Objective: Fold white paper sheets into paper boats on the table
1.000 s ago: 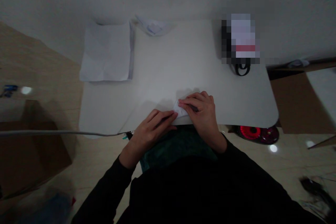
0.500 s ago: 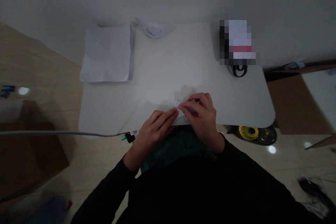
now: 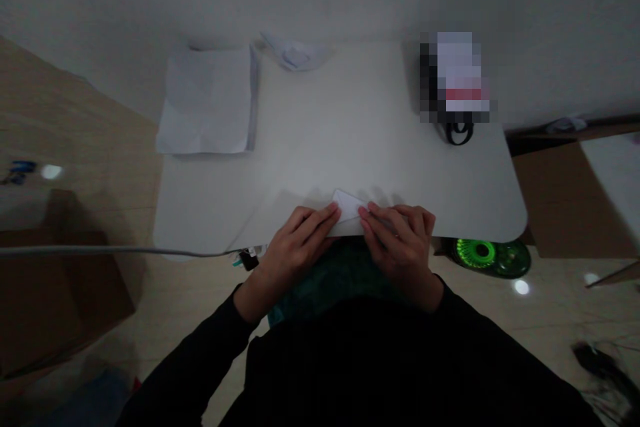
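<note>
A small folded piece of white paper (image 3: 349,205) lies at the front edge of the white table (image 3: 320,127). My left hand (image 3: 303,237) grips its left end, the fingertips pressed together on it. At the paper's right end, my right hand (image 3: 400,237) has its fingers closed on the tip. Between the two hands the middle of the paper shows, with slanted fold edges. The thumbs are partly hidden.
A stack of white paper (image 3: 207,100) lies at the table's back left, with a folded paper piece (image 3: 297,57) beside it by the wall. A blurred-out object (image 3: 457,73) stands back right. A grey cable (image 3: 125,250) crosses at left; a green-lit device (image 3: 477,253) sits below right.
My right hand has moved right and slightly down along the paper, now at its right tip. More of the paper shows between my hands. The device's light turned from yellow to green.
</note>
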Motion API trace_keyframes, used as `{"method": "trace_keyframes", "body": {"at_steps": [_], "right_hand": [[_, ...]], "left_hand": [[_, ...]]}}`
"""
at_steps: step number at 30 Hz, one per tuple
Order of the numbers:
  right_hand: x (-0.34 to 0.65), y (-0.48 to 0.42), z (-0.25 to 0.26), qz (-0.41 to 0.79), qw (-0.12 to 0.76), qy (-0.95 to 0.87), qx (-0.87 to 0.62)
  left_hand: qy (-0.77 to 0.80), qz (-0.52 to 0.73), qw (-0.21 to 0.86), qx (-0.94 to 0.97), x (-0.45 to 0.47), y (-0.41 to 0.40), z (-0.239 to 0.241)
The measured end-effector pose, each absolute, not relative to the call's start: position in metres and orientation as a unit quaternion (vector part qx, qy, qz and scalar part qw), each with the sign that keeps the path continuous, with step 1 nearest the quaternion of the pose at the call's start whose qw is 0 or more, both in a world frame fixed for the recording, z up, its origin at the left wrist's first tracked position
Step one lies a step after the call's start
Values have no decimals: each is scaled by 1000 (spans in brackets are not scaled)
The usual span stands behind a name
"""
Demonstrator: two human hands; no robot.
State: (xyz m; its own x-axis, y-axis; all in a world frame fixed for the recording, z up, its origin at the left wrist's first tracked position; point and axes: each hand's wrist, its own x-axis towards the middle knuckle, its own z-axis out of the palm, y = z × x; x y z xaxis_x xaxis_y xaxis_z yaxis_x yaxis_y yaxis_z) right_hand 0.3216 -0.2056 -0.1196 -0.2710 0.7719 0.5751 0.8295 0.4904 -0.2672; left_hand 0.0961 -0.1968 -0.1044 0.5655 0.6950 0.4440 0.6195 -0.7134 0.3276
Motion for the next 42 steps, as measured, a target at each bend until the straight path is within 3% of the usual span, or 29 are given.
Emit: {"method": "trace_keyframes", "body": {"at_steps": [14, 21, 29, 42], "right_hand": [[324, -204, -121, -36, 360, -780, -510], [322, -196, -119, 5, 334, -852, -404], [316, -200, -122, 10, 328, -832, -447], [315, -199, -124, -8, 349, -825, -445]], "left_hand": [[378, 284, 64, 879, 99, -194, -103], [381, 263, 60, 884, 101, -191, -100], [423, 215, -94, 875, 115, -210, -111], [415, 257, -65, 870, 102, -213, -111]]}}
